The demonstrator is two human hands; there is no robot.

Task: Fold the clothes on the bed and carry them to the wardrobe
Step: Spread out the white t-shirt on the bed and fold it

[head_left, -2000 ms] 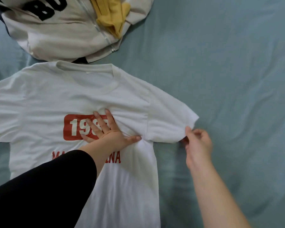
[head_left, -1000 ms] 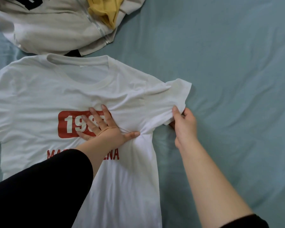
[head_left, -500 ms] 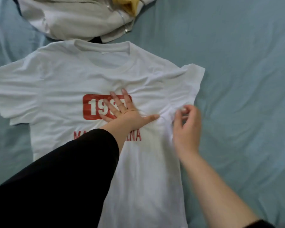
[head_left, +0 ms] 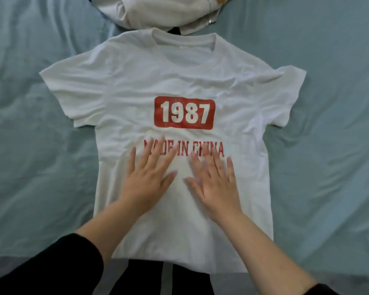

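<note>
While the white printed cotton T-shirt (head_left: 179, 81) lies front-up on the blue-grey bed sheet (head_left: 328, 145), left hand (head_left: 146, 179) and right hand (head_left: 216, 184) press flat, fingers spread, gripping nothing.

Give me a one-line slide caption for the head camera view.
Both hands, left and right, press flat on a white T-shirt spread face up on the bed.

A wrinkled blue-green bed sheet (head_left: 328, 103) fills the view, with a strip of grey floor (head_left: 264, 282) at the near edge.
</note>
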